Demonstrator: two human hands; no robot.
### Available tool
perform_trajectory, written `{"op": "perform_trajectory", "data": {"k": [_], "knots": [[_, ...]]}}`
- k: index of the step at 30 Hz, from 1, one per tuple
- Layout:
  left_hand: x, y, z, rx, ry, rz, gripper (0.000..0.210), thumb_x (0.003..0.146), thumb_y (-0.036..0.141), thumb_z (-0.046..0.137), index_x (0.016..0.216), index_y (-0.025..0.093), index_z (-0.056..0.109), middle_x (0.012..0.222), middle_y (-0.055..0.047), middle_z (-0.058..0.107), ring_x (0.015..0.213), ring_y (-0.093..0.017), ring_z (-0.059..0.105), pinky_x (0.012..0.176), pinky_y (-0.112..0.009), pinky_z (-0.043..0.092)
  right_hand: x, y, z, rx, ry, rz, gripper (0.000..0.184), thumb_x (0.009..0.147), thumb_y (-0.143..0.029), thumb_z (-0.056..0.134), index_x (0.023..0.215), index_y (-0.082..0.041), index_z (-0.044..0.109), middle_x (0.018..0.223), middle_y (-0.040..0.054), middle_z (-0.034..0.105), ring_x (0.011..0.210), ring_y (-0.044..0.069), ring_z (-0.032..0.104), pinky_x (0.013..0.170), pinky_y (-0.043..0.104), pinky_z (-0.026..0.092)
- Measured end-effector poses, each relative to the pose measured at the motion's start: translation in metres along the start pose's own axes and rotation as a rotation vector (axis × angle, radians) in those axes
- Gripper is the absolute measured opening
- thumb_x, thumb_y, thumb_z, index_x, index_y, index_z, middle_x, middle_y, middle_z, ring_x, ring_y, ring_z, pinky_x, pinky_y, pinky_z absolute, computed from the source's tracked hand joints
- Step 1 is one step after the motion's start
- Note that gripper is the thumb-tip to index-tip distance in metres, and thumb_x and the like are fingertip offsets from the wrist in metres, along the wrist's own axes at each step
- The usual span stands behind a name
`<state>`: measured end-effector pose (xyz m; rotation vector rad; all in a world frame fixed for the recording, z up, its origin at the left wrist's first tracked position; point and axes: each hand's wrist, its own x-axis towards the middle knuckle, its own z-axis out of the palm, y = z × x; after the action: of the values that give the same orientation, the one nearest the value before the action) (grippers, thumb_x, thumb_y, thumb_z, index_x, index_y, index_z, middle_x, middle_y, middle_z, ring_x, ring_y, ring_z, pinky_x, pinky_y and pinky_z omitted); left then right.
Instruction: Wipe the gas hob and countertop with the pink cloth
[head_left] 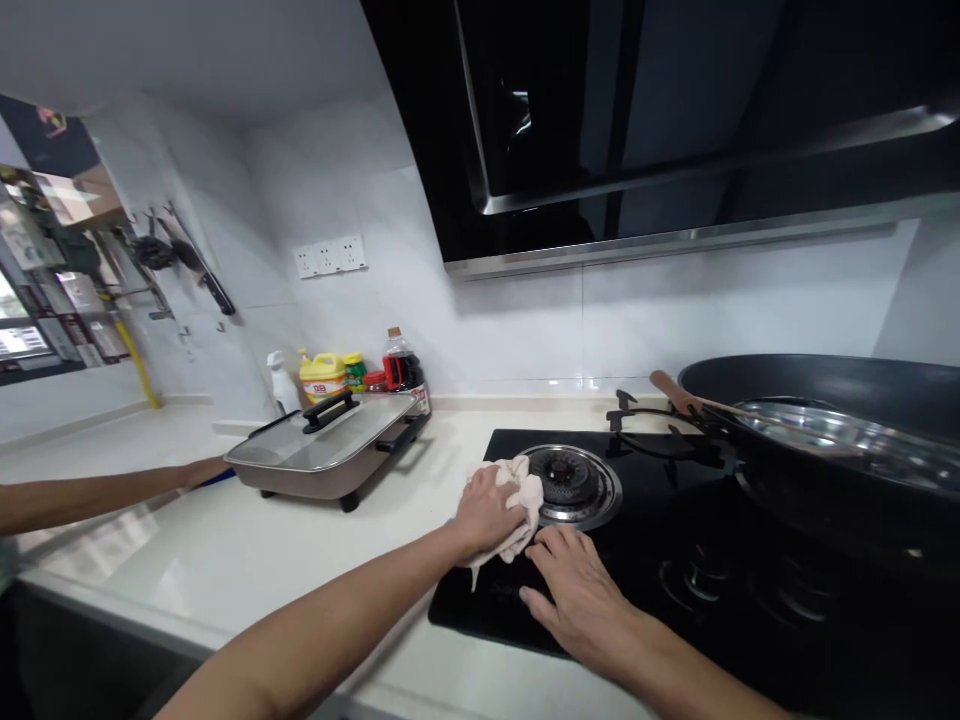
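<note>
The left grip [487,512] is closed over the bunched cloth [530,490], which is pressed at the left edge of the hob [630,585], beside the bare burner [574,485]; the right grip [574,575] is empty, its fingers loosely spread over the glass just in front of the burner. For an even wipe, it is judged best that the cloth be kept folded under the whole palm, that its loose corner be tucked in, and that the ring be followed in short arcs with light pressure near the burner's raised centre. The free grip is best held clear of the stroke. Counts: cloth, one; burner fully exposed, one; control knobs [705,580] seen, two; pot support [664,447] set behind, one; wok [787,370], one, on the right side. On the bench [431,455]: lidded electric pan [300,478], one; containers [324,378] behind it, five. On the wall: socket plates [328,258], three. A co-worker's arm [112,492], one, is noted at far left.
</note>
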<state>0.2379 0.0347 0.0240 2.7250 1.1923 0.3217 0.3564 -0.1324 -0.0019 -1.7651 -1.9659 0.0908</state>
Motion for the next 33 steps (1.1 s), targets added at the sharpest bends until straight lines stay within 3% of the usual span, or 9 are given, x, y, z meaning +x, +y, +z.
{"op": "perform_trajectory", "data": {"k": [6,11,16,20,24,28,33], "knots": [[0.054,-0.017,-0.018,0.066,-0.091,-0.075,0.05,0.092,0.045,0.049,0.135,0.027,0.068,0.15,-0.012,0.051,0.142,-0.037,0.045,0.12,-0.051,0.038,0.0,0.0,0.002,-0.001,-0.007,-0.008,0.025,0.097,-0.034,0.061,0.115,-0.019,0.07,0.127,0.0116,0.063,0.121,0.032,0.053,0.11,0.052,0.042],[0.106,-0.024,-0.021,0.108,-0.162,-0.124,0.039,0.089,0.036,0.066,0.126,0.028,0.072,0.144,-0.011,0.056,0.133,-0.034,0.056,0.116,-0.049,0.042,0.002,0.0,0.004,-0.037,0.008,-0.018,0.027,0.098,-0.04,0.061,0.111,-0.018,0.07,0.124,0.0123,0.063,0.119,0.032,0.053,0.108,0.054,0.043],[0.151,-0.017,-0.019,0.107,-0.119,-0.152,0.043,0.097,0.041,0.068,0.134,0.021,0.062,0.142,-0.011,0.059,0.123,-0.027,0.061,0.105,-0.05,0.052,0.005,-0.007,-0.007,-0.077,-0.052,0.014,0.033,0.098,-0.045,0.061,0.112,-0.017,0.07,0.126,0.0135,0.063,0.12,0.033,0.054,0.109,0.054,0.042],[0.177,0.0,-0.009,0.118,-0.026,-0.21,0.057,0.095,0.041,0.069,0.145,0.022,0.05,0.15,-0.013,0.051,0.122,-0.028,0.061,0.101,-0.048,0.054,0.006,-0.012,-0.018,-0.06,-0.123,0.036,0.034,0.099,-0.045,0.059,0.116,-0.016,0.069,0.13,0.0144,0.062,0.125,0.035,0.052,0.111,0.054,0.04],[0.196,0.027,-0.001,0.157,0.027,-0.257,0.071,0.085,0.039,0.076,0.145,0.025,0.041,0.154,-0.019,0.043,0.139,-0.037,0.05,0.108,-0.051,0.046,0.006,-0.011,-0.02,-0.026,-0.146,0.039,0.037,0.1,-0.045,0.058,0.118,-0.015,0.068,0.132,0.0155,0.06,0.127,0.035,0.051,0.113,0.056,0.038],[0.204,0.053,0.003,0.164,-0.021,-0.159,0.071,0.081,0.035,0.078,0.143,0.025,0.044,0.142,-0.018,0.055,0.134,-0.036,0.056,0.105,-0.046,0.048,0.006,-0.007,-0.017,-0.001,-0.127,0.028,0.039,0.1,-0.047,0.057,0.12,-0.016,0.068,0.133,0.0153,0.059,0.13,0.036,0.048,0.113,0.056,0.037],[0.195,0.084,0.009,0.162,-0.05,0.007,0.05,0.085,0.039,0.07,0.133,0.028,0.06,0.136,-0.013,0.061,0.123,-0.032,0.065,0.101,-0.039,0.051,0.006,-0.006,-0.016,-0.008,-0.13,0.03,0.04,0.1,-0.047,0.056,0.123,-0.016,0.068,0.135,0.0158,0.059,0.13,0.036,0.049,0.113,0.056,0.037]]}}
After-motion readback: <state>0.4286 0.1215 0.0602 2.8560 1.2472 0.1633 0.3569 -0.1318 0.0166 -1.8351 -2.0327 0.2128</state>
